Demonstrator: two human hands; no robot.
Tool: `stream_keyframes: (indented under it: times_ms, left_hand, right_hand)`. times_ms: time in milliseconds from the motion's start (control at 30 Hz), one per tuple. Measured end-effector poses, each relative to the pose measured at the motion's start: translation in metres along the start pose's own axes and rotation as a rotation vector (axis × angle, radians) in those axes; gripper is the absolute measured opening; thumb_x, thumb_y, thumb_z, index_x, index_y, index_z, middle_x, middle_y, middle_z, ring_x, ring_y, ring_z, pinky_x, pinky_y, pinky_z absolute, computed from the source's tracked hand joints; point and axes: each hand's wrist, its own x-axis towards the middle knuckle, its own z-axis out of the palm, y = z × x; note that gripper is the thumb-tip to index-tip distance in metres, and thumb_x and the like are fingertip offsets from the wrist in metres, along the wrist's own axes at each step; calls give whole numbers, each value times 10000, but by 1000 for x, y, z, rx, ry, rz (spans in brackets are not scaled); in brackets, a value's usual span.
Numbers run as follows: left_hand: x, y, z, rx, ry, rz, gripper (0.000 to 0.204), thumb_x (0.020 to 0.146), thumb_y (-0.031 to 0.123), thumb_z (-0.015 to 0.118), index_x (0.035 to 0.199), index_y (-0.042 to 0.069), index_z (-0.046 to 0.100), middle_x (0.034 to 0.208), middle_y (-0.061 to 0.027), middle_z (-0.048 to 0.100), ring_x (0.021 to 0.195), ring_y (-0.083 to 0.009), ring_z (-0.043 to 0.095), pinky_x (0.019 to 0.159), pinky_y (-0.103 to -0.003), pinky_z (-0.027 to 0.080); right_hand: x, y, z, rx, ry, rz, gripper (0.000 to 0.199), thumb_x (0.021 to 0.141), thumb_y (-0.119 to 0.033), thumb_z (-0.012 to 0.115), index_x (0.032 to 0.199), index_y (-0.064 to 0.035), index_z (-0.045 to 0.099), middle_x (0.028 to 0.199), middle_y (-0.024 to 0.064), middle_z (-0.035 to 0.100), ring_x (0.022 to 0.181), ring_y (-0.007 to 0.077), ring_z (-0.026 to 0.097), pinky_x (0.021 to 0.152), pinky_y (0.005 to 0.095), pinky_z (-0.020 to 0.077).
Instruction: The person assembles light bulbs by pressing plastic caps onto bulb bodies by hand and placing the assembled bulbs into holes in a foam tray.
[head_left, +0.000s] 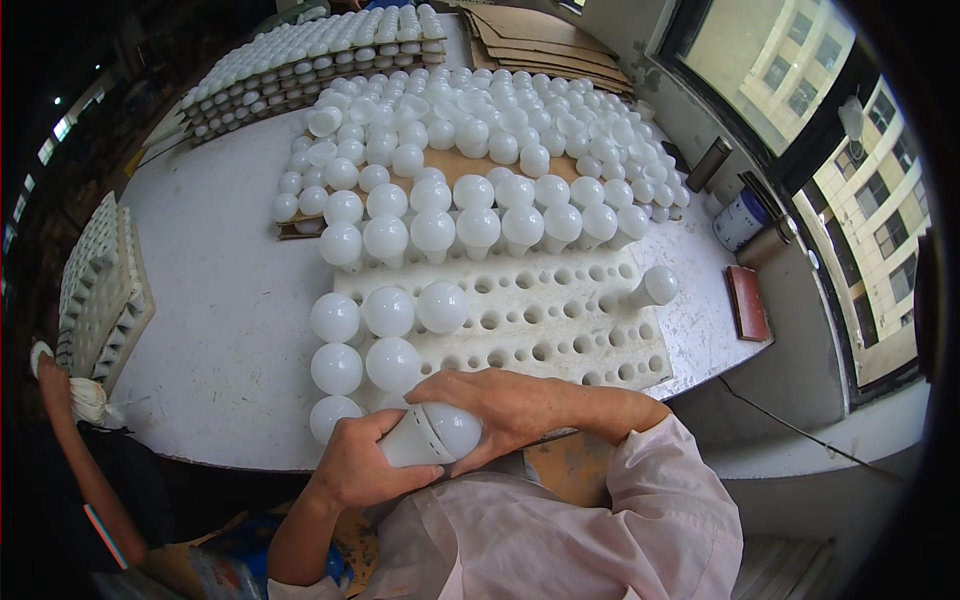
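Observation:
A white light bulb [413, 440] lies tilted between my two hands, close to my body at the table's front edge. My left hand [358, 465] is closed around its base, thumb along the lower side. The fingers of my right hand [505, 405] wrap the round dome end. Just beyond stands a white foam tray [520, 315] with rows of holes. Several bulbs [390, 310] sit upright in its left columns, and further rows of bulbs [478, 228] fill its far side. One bulb [657, 286] leans at the tray's right edge.
Many white domes [470, 135] crowd a cardboard sheet behind the tray. Stacked layers of domes [320, 50] stand far left, beside flat cardboard [540, 40]. A red box [747, 303], a tin [740, 220] and a flask [710, 163] line the window side. Another person's arm [75, 440] is at left.

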Motion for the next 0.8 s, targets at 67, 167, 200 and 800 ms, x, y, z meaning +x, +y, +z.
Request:
stream_keyframes:
  times_ms: [67, 167, 200, 800]
  left_hand:
    - [1, -3, 1, 17, -8, -10, 512, 639, 260, 845, 1021, -26, 661, 893, -164, 700, 834, -211, 686, 774, -321, 532]
    - [2, -6, 4, 11, -10, -9, 525, 634, 284, 849, 1018, -26, 671, 893, -166, 704, 825, -212, 689, 764, -320, 535]
    - [2, -7, 6, -5, -9, -6, 533, 627, 290, 854, 1014, -29, 674, 898, -169, 705, 823, -212, 691, 761, -318, 536]
    - [12, -12, 21, -78, -36, 124, 482, 634, 312, 855, 902, -50, 683, 800, -142, 695, 737, -208, 685, 673, -318, 541]
  right_hand:
    - [1, 2, 4, 1, -1, 8, 829, 684, -329, 839, 1327, -40, 404, 1227, 177, 529, 1085, 365, 567, 865, 448, 490]
    - [0, 5, 11, 14, -14, 39, 821, 687, -298, 839, 1326, -28, 400, 1229, 187, 521, 1093, 361, 566, 887, 445, 482]
    - [0, 8, 16, 22, 48, -41, 813, 684, -271, 842, 1326, -33, 404, 1221, 181, 522, 1099, 355, 555, 898, 440, 472]
    - [-6, 33, 44, 284, 312, -407, 526, 648, -110, 800, 1124, -91, 579, 1130, 128, 504, 1049, 286, 489, 905, 409, 420]
